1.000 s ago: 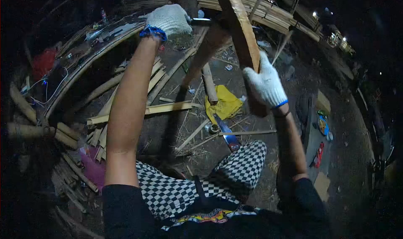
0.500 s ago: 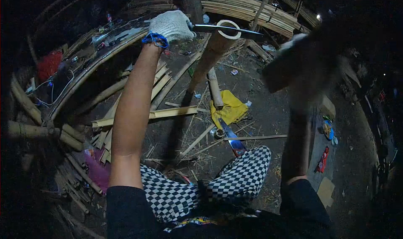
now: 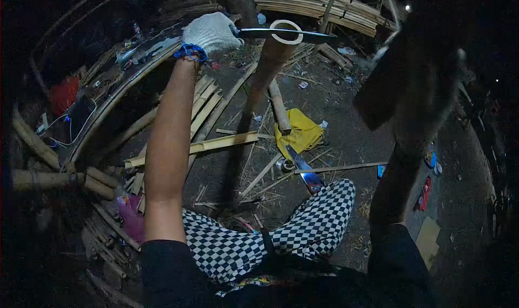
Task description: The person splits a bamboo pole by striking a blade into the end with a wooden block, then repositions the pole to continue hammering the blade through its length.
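My left hand (image 3: 210,32), in a white knitted glove with a blue band at the wrist, is closed round the handle of a large knife. The knife's blade (image 3: 313,37) lies flat across the open top end of an upright bamboo pole (image 3: 265,70). On the right, my right hand (image 3: 427,111) is raised, dark and smeared by motion. It grips a dark block-like thing (image 3: 378,94), held apart from the blade; its far end is lost in shadow.
A second blade (image 3: 304,170) lies by my right knee, near a yellow cloth (image 3: 299,132) and a short bamboo piece (image 3: 279,107). Split bamboo strips (image 3: 216,145) lie at left. Stacked strips (image 3: 319,6) stand at the back. A bamboo frame (image 3: 48,179) borders the left.
My right hand and the dark block have shifted to the right and slightly down in view. My left hand keeps the knife across the bamboo's end, the view having shifted slightly.
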Tool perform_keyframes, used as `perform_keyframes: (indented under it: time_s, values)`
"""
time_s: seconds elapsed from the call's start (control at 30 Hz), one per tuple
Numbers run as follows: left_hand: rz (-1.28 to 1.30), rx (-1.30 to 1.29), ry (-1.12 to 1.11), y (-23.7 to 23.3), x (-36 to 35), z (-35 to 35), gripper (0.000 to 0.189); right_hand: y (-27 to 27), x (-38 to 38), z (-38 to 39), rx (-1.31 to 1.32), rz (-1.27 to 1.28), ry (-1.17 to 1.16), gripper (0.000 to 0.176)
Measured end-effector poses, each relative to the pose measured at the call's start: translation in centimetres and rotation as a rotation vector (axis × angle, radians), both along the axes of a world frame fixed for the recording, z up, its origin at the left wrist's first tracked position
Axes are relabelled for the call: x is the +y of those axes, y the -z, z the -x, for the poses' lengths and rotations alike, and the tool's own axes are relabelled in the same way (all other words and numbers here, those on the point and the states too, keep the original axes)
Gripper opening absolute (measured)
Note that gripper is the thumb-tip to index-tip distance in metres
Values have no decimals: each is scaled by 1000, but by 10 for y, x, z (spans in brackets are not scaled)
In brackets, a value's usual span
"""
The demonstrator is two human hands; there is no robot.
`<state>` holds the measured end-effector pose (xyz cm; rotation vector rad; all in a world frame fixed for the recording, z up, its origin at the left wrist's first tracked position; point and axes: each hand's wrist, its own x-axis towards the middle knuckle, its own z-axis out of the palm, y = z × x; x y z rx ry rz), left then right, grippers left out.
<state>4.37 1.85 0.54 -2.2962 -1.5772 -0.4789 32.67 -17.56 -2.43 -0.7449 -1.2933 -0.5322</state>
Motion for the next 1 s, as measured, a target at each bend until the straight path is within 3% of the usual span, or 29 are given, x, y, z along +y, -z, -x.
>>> perform_keyframes:
  time_s: [0.03, 0.2, 0.23, 0.3, 0.37, 0.4, 0.43, 0.47, 0.5, 0.53, 0.57, 0.63, 0.77, 0.8, 0.87, 0.9, 0.97, 1.0]
  values:
    - [19, -15, -20, -1, -2, -1, 39, 3, 2, 3, 3, 1, 2, 44]
    - [-10, -2, 5, 1, 4, 0, 38, 36, 36, 44, 45, 629, -374, 39]
    - [-26, 16, -5, 2, 5, -1, 37, 44, 48, 41, -124, 1096, -70, 47]
    - [-19, 20, -10, 7, 9, -1, 38, 44, 45, 38, -181, 1182, -20, 45]
    - [-48, 0, -25, 3, 14, 4, 38, 24, 30, 38, -139, 1060, -141, 44]
    - [-114, -84, 86, 10, 11, 8, 40, 20, 17, 39, -85, 969, -266, 44]
    - [-188, -168, 195, 12, 11, 10, 41, 19, 13, 36, -71, 840, -226, 48]
    - [16, 10, 29, -6, 10, 2, 40, 15, 12, 25, -119, 679, -129, 47]
    - [-44, 27, 47, -5, 14, 4, 41, 6, 5, 18, -104, 479, -182, 49]
    - [-67, 3, 63, -4, 19, 8, 41, 7, 11, -6, -434, 35, 324, 46]
    - [-86, -21, 80, -4, 20, 9, 40, 6, 8, -14, -359, -69, 265, 47]
    - [-87, -12, 77, -4, 24, 11, 40, 8, 3, -20, -130, -16, -62, 49]
    - [-96, -9, 90, -5, 28, 14, 40, 45, 34, 5, -80, 151, -45, 52]
    - [-93, -7, 89, -7, 26, 13, 40, 61, 43, 17, -45, 348, -21, 53]
    - [-66, 48, -16, -12, 19, 9, 41, 76, 55, 28, 45, 1181, 19, 54]
    - [-58, 57, -14, -12, 17, 9, 41, 95, 60, 34, 33, 912, -151, 54]
    - [-7, 105, -13, -20, 14, 14, 40, 89, 50, 29, 31, 1037, -113, 50]
    - [-16, 90, -28, -19, 12, 19, 39, 81, 48, 29, 58, 965, -212, 47]
